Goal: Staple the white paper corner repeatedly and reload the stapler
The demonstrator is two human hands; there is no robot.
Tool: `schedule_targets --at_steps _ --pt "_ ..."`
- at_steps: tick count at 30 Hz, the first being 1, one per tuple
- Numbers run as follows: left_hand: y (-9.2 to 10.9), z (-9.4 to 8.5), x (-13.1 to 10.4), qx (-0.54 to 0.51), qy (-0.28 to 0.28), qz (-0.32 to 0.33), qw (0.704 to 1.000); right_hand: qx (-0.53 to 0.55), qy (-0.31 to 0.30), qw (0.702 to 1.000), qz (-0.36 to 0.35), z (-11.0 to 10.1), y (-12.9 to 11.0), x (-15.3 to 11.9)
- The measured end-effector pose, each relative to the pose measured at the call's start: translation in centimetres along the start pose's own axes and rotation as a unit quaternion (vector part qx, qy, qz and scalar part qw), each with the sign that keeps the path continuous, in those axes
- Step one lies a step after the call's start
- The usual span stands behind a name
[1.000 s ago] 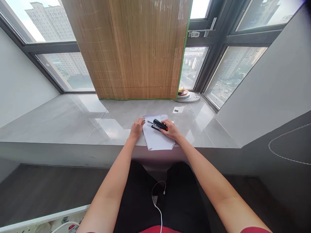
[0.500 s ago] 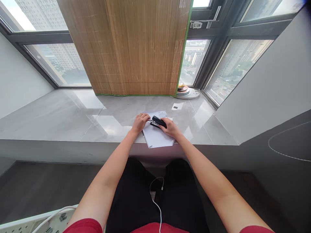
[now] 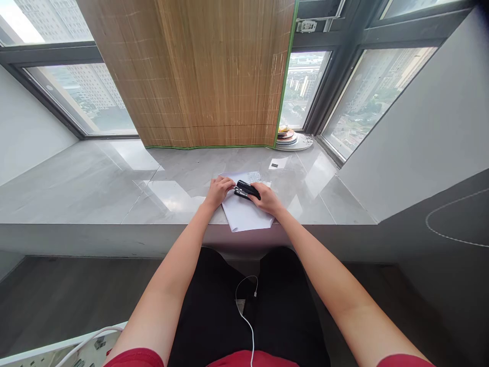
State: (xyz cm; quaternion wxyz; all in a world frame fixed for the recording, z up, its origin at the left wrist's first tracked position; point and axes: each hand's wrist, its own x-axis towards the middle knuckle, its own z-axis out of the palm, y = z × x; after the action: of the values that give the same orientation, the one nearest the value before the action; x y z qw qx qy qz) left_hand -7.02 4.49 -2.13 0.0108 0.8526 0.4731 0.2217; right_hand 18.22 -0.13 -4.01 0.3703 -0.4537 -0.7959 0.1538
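A black stapler lies at a slant above white paper sheets on the grey marble sill. My right hand is closed around its right end. At the stapler's left end, my left hand has its fingers bent and pressed together; whatever they pinch there is too small to make out. The two arms of the stapler are slightly apart at the left end. A small printed patch shows at the top of the paper.
A small white card lies on the marble sill. Stacked plates stand near the window corner. A bamboo blind hangs down to the sill. A white cable runs over my lap.
The view has shifted slightly. My right hand still holds the stapler, and my left fingers remain at its left end. The stapler's two arms look a little closer together.
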Motion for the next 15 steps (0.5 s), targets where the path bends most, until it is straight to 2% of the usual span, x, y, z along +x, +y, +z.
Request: schedule_targets --at_steps 5,10,15 --pt "-0.2 -0.4 -0.2 -0.013 0.003 -0.032 0.999 0.002 -0.005 1.0 -0.001 0.0 0.1 0.0" --pt "-0.5 -1.0 -1.8 -0.065 0.033 -0.097 0.993 0.007 0.0 1.0 0.007 0.0 0.1 -0.1" --pt "-0.2 -1.1 -2.8 -0.104 0.032 -0.112 0.988 0.024 -0.001 1.0 0.004 -0.1 0.1 0.0"
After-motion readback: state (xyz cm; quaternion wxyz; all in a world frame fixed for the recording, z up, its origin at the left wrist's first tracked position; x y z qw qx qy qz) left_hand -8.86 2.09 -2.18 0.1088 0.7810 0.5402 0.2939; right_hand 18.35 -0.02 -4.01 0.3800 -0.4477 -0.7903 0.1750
